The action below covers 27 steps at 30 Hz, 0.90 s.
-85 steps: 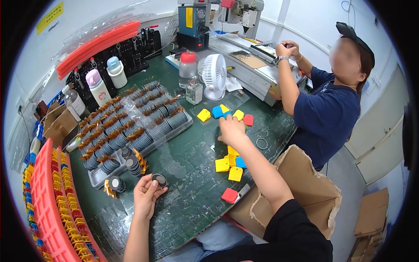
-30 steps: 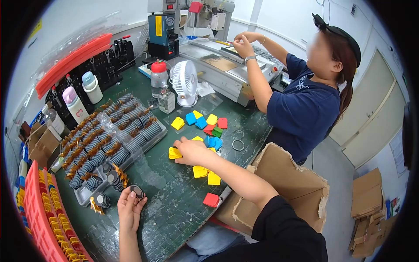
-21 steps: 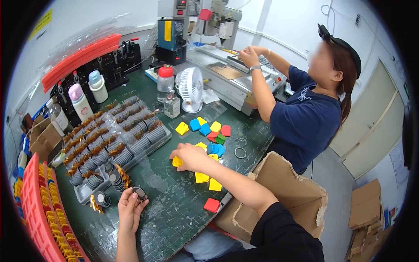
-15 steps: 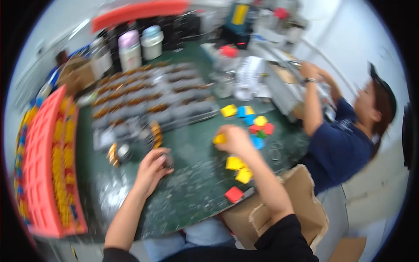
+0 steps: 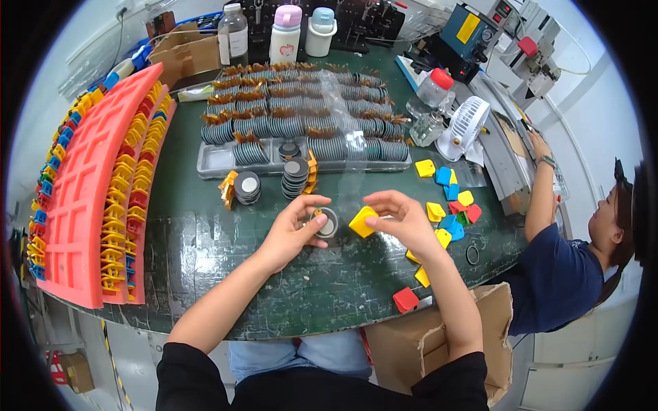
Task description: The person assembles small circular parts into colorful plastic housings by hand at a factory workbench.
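Observation:
My left hand [image 5: 291, 236] pinches a round grey disc with a pale rim [image 5: 327, 225] between thumb and fingers above the green table. Close to its right, my right hand [image 5: 404, 222] grips a yellow folded plastic piece [image 5: 362, 222] by one edge. The disc and the yellow piece are apart. Beyond my left hand stand two short stacks of dark discs [image 5: 247, 188] with orange-brown strips at their sides. Past my right hand lie several loose pieces, among them a blue piece [image 5: 443, 175] and a red piece [image 5: 406, 299].
A clear tray [image 5: 219, 160] holds rows of discs at the back. Pink foam racks [image 5: 86, 198] of coloured pieces stand left. Bottles, a jar [image 5: 433, 88] and a white fan [image 5: 469, 123] stand farther back. A co-worker [image 5: 569, 260] works at right; a cardboard box [image 5: 404, 342] sits near the front edge.
My right hand has lifted the yellow piece from beside the loose ones and brought it left. My left hand has moved the disc toward it. The view has shifted and become sharper.

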{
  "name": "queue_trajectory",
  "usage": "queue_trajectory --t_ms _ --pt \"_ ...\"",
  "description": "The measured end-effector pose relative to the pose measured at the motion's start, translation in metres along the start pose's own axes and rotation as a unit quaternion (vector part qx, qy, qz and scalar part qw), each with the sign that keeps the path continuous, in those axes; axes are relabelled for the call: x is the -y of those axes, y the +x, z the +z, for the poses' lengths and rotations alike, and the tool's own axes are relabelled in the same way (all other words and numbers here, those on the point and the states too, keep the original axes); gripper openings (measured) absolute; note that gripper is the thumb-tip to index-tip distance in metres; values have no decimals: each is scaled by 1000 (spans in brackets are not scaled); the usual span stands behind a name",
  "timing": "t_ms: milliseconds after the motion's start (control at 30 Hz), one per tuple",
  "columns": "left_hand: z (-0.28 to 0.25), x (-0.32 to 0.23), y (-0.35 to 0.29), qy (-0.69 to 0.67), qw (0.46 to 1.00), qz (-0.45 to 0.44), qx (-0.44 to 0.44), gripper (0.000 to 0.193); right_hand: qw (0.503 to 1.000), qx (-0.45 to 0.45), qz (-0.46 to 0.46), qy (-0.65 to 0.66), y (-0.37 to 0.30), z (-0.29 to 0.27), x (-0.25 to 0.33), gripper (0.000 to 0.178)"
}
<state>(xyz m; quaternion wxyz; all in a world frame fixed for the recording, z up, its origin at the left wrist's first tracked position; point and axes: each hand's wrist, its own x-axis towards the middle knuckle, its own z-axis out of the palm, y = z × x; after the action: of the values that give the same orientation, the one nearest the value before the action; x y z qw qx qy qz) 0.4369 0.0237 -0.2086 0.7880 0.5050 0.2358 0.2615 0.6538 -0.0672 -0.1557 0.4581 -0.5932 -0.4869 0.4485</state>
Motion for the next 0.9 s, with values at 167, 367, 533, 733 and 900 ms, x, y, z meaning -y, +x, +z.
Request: queue_trajectory --t_ms 167,367,533,733,900 --pt "-2 3 0 7 1000 -3 -10 28 992 16 91 89 -1 3 3 37" --pt "-1 3 4 4 1000 19 -1 23 990 12 100 101 3 -7 -7 27" --pt "1 4 0 32 999 25 -1 24 988 28 124 92 3 -6 -11 22" --pt "2 2 1 47 998 28 1 24 986 43 140 82 2 2 -11 23" --pt "2 4 1 75 997 33 16 24 984 47 147 87 3 6 -12 24"
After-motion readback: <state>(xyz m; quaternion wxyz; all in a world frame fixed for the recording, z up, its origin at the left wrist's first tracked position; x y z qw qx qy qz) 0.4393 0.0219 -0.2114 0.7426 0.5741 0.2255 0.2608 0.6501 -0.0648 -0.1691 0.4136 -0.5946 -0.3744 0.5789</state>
